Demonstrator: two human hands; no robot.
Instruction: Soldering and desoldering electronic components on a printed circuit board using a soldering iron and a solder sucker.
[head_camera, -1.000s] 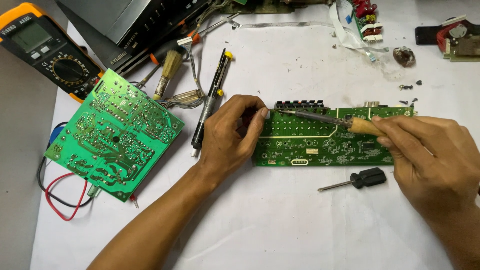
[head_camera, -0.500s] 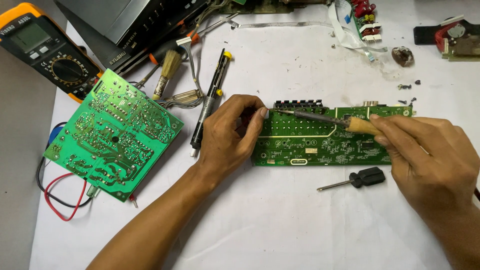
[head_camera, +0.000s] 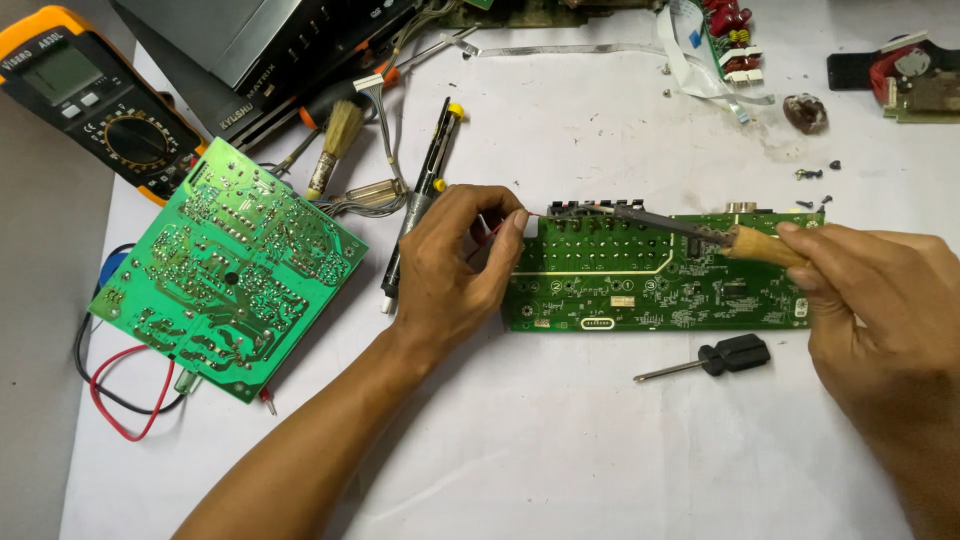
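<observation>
a: anything move since a second ago?
b: barely. right hand (head_camera: 880, 300) still grips the soldering iron (head_camera: 680, 228), tip at the long green board (head_camera: 660, 275) (mid-table). left hand (head_camera: 455, 265) still pinches a thin red wire (head_camera: 500, 222).

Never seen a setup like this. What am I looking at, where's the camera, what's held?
There is no machine here: a person works with two bare hands, filmed by one camera worn on the head and looking down at a white-covered bench. The right hand holds a soldering iron by its wooden handle, tip near the top edge of a long green circuit board. The left hand steadies that board's left end and pinches a thin red wire. Around it lie a larger green board, a multimeter, a brush, a black desoldering pump and a small screwdriver.
</observation>
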